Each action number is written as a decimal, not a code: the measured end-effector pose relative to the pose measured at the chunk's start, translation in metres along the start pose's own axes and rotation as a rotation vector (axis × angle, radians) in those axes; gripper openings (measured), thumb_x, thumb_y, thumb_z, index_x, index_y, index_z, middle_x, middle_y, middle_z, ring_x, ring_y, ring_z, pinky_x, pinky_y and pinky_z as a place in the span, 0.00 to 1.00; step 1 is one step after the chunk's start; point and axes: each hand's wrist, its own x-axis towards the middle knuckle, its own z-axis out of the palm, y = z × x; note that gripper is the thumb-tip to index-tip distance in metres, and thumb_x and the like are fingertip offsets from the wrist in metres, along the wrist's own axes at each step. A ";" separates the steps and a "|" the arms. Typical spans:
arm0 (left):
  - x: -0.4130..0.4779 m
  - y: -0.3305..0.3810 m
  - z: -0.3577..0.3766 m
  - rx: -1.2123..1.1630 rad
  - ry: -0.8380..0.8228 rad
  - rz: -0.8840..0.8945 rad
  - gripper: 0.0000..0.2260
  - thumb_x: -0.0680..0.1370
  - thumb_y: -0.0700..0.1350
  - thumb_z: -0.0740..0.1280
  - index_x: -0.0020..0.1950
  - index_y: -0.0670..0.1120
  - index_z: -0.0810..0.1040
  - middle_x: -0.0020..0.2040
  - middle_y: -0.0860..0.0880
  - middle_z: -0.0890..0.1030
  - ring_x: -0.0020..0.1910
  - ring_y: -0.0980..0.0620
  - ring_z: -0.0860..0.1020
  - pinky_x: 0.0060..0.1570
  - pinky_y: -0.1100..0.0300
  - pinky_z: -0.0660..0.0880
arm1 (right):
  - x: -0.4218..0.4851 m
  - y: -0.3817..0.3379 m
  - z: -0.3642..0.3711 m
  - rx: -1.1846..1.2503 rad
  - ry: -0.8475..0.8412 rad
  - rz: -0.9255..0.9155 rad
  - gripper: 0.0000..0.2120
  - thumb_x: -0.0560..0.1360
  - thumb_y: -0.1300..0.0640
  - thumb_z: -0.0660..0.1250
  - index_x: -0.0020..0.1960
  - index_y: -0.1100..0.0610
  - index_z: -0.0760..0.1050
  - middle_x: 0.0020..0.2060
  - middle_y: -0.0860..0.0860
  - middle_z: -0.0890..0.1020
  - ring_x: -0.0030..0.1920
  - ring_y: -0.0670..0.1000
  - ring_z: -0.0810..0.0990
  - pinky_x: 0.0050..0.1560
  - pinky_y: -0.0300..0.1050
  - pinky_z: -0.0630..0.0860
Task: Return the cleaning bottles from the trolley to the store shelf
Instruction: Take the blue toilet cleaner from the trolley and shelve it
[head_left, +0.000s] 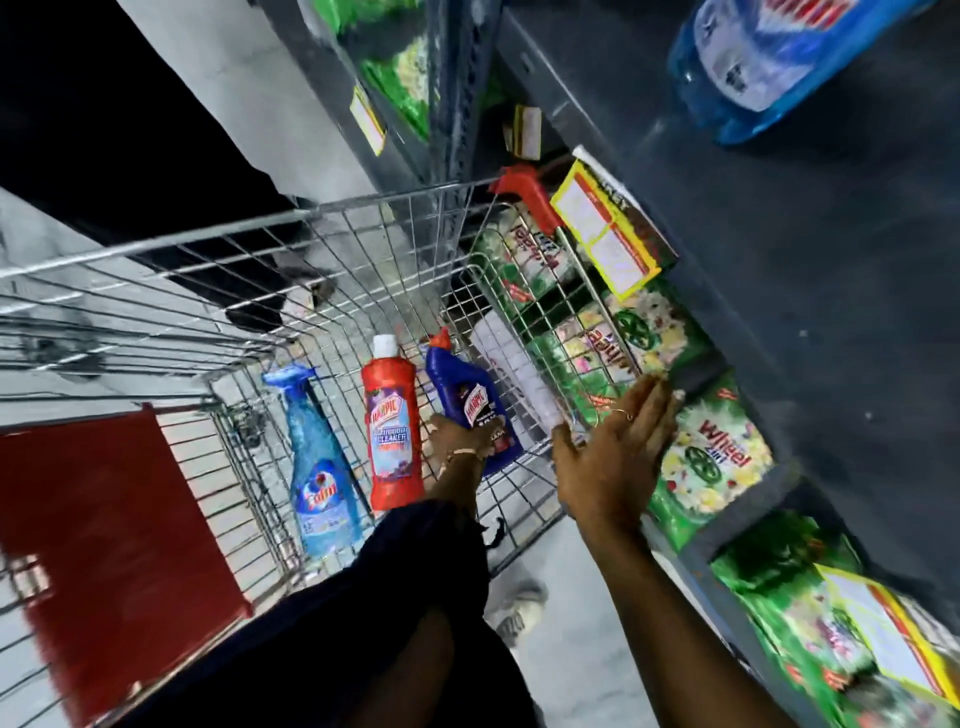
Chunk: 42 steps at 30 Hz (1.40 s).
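A wire trolley (291, 244) stands left of the store shelf (810, 270). Three cleaning bottles lie in its basket: a light blue spray bottle (319, 467), a red bottle with a white cap (392, 431) and a dark blue bottle with a red cap (465, 400). My left hand (457, 441) reaches into the basket and grips the lower part of the dark blue bottle. My right hand (615, 452) is open with fingers together, resting at the trolley's right rim beside the shelf. A large pale blue bottle (779, 62) lies on the upper shelf.
Green detergent packs (711, 457) fill the lower shelf levels, with yellow price tags (605, 234) on the shelf edges. The trolley's red seat flap (104, 525) is at the lower left. A white shoe (517, 605) shows on the grey floor below.
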 end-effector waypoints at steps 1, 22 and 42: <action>0.001 0.001 0.001 -0.005 -0.025 0.008 0.42 0.60 0.52 0.79 0.67 0.39 0.63 0.59 0.40 0.78 0.57 0.40 0.78 0.55 0.49 0.77 | 0.000 -0.001 -0.001 0.014 -0.002 0.003 0.47 0.71 0.44 0.66 0.76 0.66 0.44 0.77 0.63 0.50 0.77 0.62 0.47 0.76 0.58 0.47; -0.289 0.045 -0.112 -0.305 -0.579 0.798 0.13 0.74 0.49 0.66 0.58 0.53 0.75 0.52 0.57 0.84 0.50 0.59 0.81 0.48 0.62 0.79 | -0.105 0.040 -0.158 1.405 -0.282 0.206 0.22 0.68 0.34 0.66 0.49 0.49 0.81 0.50 0.48 0.85 0.52 0.48 0.82 0.57 0.52 0.77; -0.467 -0.008 0.079 0.219 -1.192 1.078 0.14 0.79 0.53 0.58 0.52 0.46 0.77 0.49 0.47 0.82 0.49 0.53 0.77 0.55 0.40 0.75 | -0.221 0.304 -0.219 1.565 0.515 0.358 0.09 0.77 0.59 0.62 0.54 0.61 0.77 0.43 0.49 0.83 0.43 0.43 0.80 0.46 0.39 0.77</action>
